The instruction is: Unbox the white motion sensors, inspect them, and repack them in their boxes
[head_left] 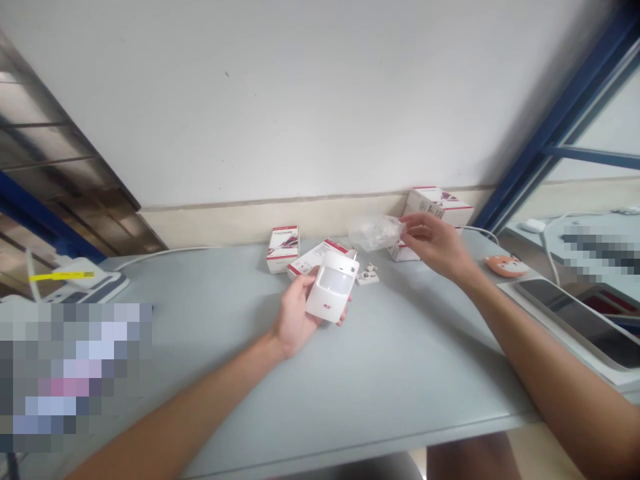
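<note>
A white motion sensor [332,287] with a glossy curved window and a small red mark lies in my left hand [297,313], whose fingers wrap round it from beneath. My right hand [434,245] pinches the edge of a crumpled clear plastic bag [374,231], held above the back of the table. Just beyond the sensor, a small white bracket [369,274] rests on the tabletop. Partly hidden behind the sensor is a flat red-and-white box [316,256].
A small red-and-white box [283,249] stands near the wall, and a larger one [450,205] behind my right hand. On the right are an orange animal-faced object [506,265] and a dark-screened device [575,320]. A white device with a yellow tag [75,283] sits at left.
</note>
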`<state>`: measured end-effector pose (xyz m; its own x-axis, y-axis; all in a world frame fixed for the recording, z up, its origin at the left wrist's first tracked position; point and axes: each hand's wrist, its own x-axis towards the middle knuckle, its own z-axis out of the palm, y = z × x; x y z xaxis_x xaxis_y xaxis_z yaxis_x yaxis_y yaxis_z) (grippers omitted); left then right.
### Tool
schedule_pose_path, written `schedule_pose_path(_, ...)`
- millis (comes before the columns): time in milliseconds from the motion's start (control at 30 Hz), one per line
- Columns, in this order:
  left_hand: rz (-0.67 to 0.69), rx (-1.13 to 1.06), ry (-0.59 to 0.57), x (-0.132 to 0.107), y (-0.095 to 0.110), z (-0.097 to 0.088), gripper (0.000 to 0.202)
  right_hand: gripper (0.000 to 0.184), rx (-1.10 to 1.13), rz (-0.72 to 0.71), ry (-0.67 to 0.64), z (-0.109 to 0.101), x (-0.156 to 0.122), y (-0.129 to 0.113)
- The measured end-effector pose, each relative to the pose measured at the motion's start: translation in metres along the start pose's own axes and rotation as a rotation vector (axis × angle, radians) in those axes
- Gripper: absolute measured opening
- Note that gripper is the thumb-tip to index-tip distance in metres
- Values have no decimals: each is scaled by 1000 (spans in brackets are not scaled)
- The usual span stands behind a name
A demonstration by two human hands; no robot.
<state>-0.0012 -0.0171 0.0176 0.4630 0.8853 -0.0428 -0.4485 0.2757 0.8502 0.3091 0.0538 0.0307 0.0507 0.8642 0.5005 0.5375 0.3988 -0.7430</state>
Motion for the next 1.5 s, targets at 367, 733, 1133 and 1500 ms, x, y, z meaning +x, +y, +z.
schedule_pose_path(367,23,182,89,3,3,3,38,33,74,-105,-120,7,-11,-15)
schedule_pose_path(733,-49,401,124,2,0,-5,45,30,-1,-225,-111,12,-20,-34)
schedule_pose_path(1133,82,413,108,-3,-5,13,56,63,539,192,-266,31,-36,-58)
schedule_pose_path(1500,281,499,-18,4,-13,8,38,46,326,79,-420,45,-51,-71)
